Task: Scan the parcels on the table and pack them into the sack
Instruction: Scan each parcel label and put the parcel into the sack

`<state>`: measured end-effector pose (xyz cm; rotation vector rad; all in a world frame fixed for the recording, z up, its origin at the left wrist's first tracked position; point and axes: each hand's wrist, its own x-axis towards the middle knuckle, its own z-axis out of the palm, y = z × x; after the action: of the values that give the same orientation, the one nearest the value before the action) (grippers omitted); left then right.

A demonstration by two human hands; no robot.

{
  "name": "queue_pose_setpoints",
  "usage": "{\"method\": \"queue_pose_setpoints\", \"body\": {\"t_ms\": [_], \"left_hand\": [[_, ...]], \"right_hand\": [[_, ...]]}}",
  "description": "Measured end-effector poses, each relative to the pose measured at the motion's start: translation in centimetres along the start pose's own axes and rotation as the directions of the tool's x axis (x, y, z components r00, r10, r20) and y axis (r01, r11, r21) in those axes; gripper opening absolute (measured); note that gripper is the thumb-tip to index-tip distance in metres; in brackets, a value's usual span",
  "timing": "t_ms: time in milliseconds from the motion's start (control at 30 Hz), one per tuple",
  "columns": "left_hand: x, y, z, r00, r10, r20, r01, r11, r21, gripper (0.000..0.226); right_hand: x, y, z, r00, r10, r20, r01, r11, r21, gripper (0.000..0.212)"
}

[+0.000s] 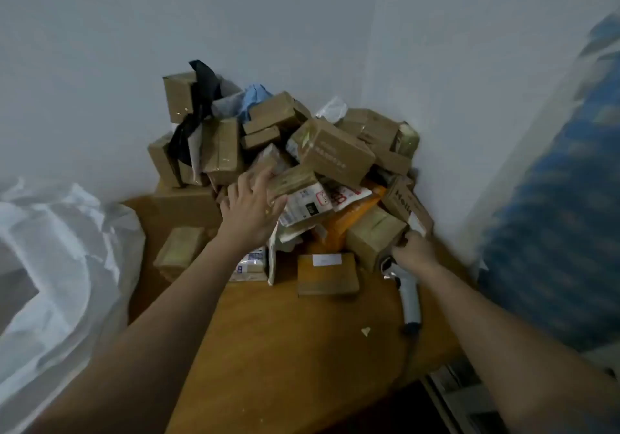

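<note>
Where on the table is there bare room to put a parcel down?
The near table is bare wood, bordered by the flat brown parcel behind, the left forearm and the scanner on the right; only a paper scrap lies there. The back corner is crowded with the parcel pile, where the left hand and right hand reach.

cardboard parcels [335, 151], wooden table [285, 333], plastic sack [67, 249]

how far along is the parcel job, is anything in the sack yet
Done: nothing visibly; the sack's inside can't be seen. In hand: left hand reaches into the parcel pile; right hand touches a box beside the scanner. Left: nearly the whole pile.
</note>
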<state>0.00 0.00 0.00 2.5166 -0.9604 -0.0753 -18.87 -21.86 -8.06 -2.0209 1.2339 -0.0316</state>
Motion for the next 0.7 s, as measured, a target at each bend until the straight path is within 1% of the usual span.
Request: {"method": "queue_pose_setpoints", "body": {"t_ms": [33,100,133,200,300,400,500,567,633,700], "left_hand": [[-0.1,0.0,1.1,1.000,-0.019,-0.005,0.019,1.000,0.016,0.059],[-0.2,-0.6,3.6,0.997,-0.051,-0.054,0.054,0.997,0.063,0.058],[-0.6,-1.1,4.9,0.996,-0.060,-0.065,0.065,0.995,0.074,0.057],[-1.1,-1.8,6.9,0.993,-0.080,-0.082,0.086,0.994,0.074,0.055],[-1.6,-2.6,8.5,0.991,-0.098,-0.086,0.105,0.991,0.082,0.053],[-2.0,-2.9,8.9,0.990,-0.119,-0.078,0.127,0.987,0.103,0.051],[-2.1,-2.9,8.1,0.990,-0.118,-0.078,0.126,0.986,0.110,0.049],[-2.0,-3.0,7.2,0.991,-0.113,-0.073,0.121,0.986,0.117,0.051],[-2.0,-3.2,6.3,0.988,-0.130,-0.080,0.140,0.980,0.143,0.054],[-2.1,-3.2,5.3,0.987,-0.139,-0.086,0.151,0.975,0.161,0.055]], "right_hand": [[0.4,1.5,0.8,0.995,0.093,0.028,-0.092,0.995,-0.044,0.035],[1.6,4.8,2.8,0.963,0.264,0.053,-0.256,0.960,-0.114,0.048],[2.1,6.5,3.9,0.947,0.312,0.075,-0.301,0.944,-0.134,0.054],[2.8,8.9,6.0,0.932,0.353,0.083,-0.337,0.928,-0.160,0.062],[3.5,10.5,7.9,0.928,0.370,0.046,-0.357,0.917,-0.175,0.072],[4.1,11.4,8.7,0.929,0.370,0.005,-0.363,0.914,-0.178,0.074],[3.8,11.4,8.5,0.929,0.369,-0.023,-0.365,0.906,-0.212,0.067],[3.3,11.0,8.3,0.923,0.384,0.024,-0.372,0.907,-0.197,0.053],[2.8,10.5,8.3,0.907,0.406,0.114,-0.397,0.913,-0.091,0.042],[2.0,10.2,8.1,0.891,0.418,0.178,-0.438,0.894,0.091,0.034]]}}
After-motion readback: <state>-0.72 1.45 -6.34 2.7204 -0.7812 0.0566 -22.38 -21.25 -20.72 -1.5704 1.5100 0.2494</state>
